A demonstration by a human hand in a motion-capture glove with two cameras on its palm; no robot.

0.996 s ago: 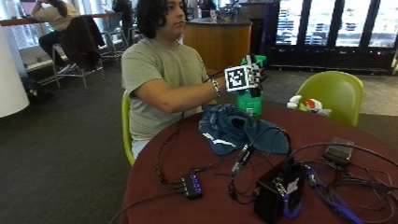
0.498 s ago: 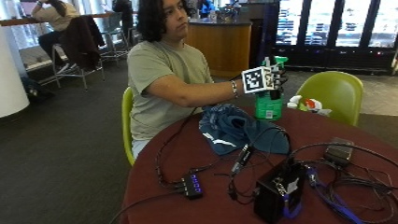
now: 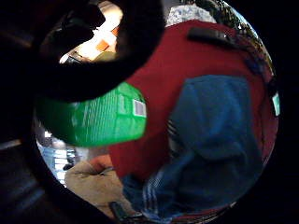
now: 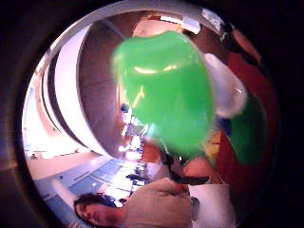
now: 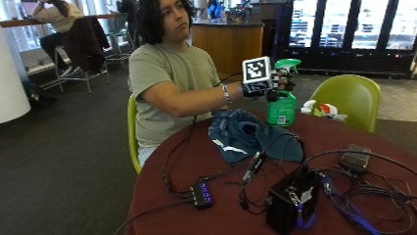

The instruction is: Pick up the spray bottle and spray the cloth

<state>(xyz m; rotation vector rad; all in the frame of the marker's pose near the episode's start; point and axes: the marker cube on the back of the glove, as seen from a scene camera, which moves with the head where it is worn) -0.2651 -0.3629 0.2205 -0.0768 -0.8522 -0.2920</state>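
Above the table (image 5: 196,161), beyond the far edge of the cloth (image 5: 251,139), the bottle (image 5: 281,105) is held upright and clear of the surface by the right hand (image 5: 264,87). The gloved fingers are curled round the bottle's neck just under the green trigger head, so the grip is closed on it. In the little-finger palm view the green body (image 3: 93,119) fills the space beside the palm, with the blue cloth (image 3: 212,140) spread on the red table (image 3: 159,65) below it.

The pick-up is judged done; the spraying is not yet seen. The nozzle appears to point away from the person, level and above the cloth, not down at it. For the next move, the bottle would need to be tilted so that the nozzle faces the cloth, and the trigger then squeezed.

A white barcode patch and fine white print are seen on the bottle's label in the palm view, but no word or brand can be read.

Behind the bottle, a 2nd spray bottle (image 5: 322,108) lies on the table. Cables (image 5: 365,196) and a black box (image 5: 290,203) lie nearer the camera.
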